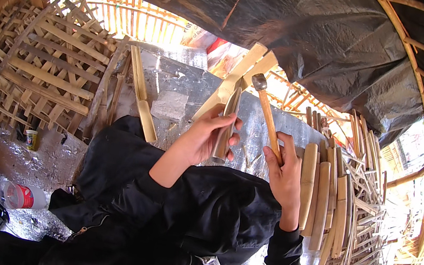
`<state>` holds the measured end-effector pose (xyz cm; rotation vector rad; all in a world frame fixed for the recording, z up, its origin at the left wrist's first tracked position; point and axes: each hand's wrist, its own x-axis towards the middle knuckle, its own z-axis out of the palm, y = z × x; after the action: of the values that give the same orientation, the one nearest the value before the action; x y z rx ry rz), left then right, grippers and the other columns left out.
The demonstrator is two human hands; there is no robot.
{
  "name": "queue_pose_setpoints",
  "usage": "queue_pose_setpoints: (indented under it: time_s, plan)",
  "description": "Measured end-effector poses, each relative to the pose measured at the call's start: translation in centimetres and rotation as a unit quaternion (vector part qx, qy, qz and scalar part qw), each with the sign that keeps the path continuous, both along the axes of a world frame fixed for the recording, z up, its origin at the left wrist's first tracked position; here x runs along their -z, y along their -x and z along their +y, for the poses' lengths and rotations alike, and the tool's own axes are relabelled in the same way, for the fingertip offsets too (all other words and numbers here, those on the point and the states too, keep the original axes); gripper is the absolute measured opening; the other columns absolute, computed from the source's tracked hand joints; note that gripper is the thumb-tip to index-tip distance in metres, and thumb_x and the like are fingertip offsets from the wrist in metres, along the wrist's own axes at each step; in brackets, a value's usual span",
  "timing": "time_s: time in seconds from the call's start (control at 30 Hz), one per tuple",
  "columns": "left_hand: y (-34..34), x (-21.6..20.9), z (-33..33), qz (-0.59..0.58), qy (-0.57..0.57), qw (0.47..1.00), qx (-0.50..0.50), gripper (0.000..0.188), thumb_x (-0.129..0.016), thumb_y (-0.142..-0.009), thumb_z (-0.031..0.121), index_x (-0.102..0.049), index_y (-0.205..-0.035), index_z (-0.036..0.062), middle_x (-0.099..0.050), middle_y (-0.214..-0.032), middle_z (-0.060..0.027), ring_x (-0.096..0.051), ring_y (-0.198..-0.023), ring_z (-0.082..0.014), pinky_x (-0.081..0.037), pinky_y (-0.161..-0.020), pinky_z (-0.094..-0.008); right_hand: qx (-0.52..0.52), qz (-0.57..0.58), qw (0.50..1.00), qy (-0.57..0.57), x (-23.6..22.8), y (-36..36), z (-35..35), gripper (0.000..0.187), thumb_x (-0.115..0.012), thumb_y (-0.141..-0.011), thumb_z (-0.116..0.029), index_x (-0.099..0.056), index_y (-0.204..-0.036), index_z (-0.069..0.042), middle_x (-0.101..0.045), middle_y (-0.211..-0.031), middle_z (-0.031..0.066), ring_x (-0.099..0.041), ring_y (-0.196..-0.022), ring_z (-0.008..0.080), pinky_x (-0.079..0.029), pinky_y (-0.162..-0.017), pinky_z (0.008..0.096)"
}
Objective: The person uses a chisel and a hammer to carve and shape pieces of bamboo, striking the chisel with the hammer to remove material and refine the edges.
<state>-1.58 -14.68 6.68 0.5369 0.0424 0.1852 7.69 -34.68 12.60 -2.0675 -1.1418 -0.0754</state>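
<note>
My right hand [284, 174] is closed round the lower part of a hammer's wooden handle [268, 115]. The dark metal hammer head [259, 81] is up, close to the top of what my left hand [202, 141] grips. That is a narrow, curved, grey-brown piece [227, 129], held nearly upright between thumb and fingers; whether it is bamboo or a blade I cannot tell. Just beyond it lie pale split bamboo pieces [240, 71], crossing or forking at the far end. How they meet the held piece is hidden behind my left hand.
A long half bamboo [143, 93] lies to the left on the grey surface [192, 80]. Several bamboo lengths [322, 190] are lined up at right, with thin sticks [362, 259] beyond. A woven bamboo lattice [55, 64] stands far left. A plastic bottle [19, 195] lies lower left.
</note>
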Motion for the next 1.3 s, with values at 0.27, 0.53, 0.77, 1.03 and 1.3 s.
queue_pose_setpoints:
  time_s: [0.27, 0.53, 0.77, 1.03, 1.3]
  plan:
    - [-0.2, 1.3, 1.1, -0.05, 0.028, 0.998, 0.015, 0.031, -0.059, -0.104, 0.024, -0.051, -0.126, 0.0032, -0.05, -0.095, -0.0072, -0.048, -0.063, -0.0097, -0.042, -0.033, -0.0229, 0.016, 0.047, 0.998, 0.027, 0.9, -2.0, 1.2, 0.025, -0.066, -0.101, -0.01, -0.059, -0.123, 0.0, -0.058, -0.069, 0.0191, -0.058, -0.054, 0.026, -0.044, -0.055, 0.0347]
    - [-0.4, 2.0, 1.8, -0.062, 0.06, 0.994, 0.064, 0.028, -0.058, -0.102, 0.02, -0.049, -0.115, -0.0036, -0.044, -0.088, -0.0048, -0.045, -0.058, -0.0071, -0.041, -0.029, -0.0207, 0.036, -0.086, 0.994, 0.057, -1.1, 0.2, 2.4, 0.028, -0.067, -0.101, -0.01, -0.061, -0.125, 0.002, -0.067, -0.083, 0.0248, -0.066, -0.066, 0.0376, -0.052, -0.062, 0.04]
    - [-0.6, 1.5, 0.8, -0.048, 0.08, 0.993, 0.065, 0.022, -0.056, -0.101, 0.02, -0.048, -0.108, 0.0002, -0.043, -0.086, -0.0032, -0.045, -0.057, -0.0066, -0.04, -0.029, -0.0206, 0.051, -0.112, 0.989, 0.08, -0.6, -0.7, 1.7, 0.032, -0.065, -0.101, -0.009, -0.058, -0.13, 0.003, -0.069, -0.096, 0.0289, -0.07, -0.083, 0.0454, -0.053, -0.07, 0.0466]
    - [-0.3, 1.3, 1.1, -0.06, 0.096, 0.991, 0.068, 0.023, -0.057, -0.101, 0.019, -0.047, -0.108, -0.0005, -0.043, -0.086, -0.0042, -0.044, -0.055, -0.0065, -0.041, -0.028, -0.0206, 0.098, -0.098, 0.988, 0.061, -2.7, -0.2, 1.8, 0.026, -0.058, -0.105, -0.015, -0.053, -0.127, -0.002, -0.064, -0.076, 0.0249, -0.062, -0.06, 0.0466, -0.046, -0.054, 0.0506]
    - [-0.1, 1.0, 1.6, -0.039, 0.084, 0.993, 0.074, 0.022, -0.056, -0.1, 0.017, -0.047, -0.108, -0.0009, -0.044, -0.086, -0.0052, -0.045, -0.054, -0.0068, -0.042, -0.027, -0.0221, 0.14, -0.18, 0.968, 0.102, -4.7, 1.8, 2.6, 0.02, -0.054, -0.108, -0.021, -0.05, -0.118, -0.004, -0.062, -0.077, 0.025, -0.06, -0.066, 0.0489, -0.045, -0.06, 0.0562]
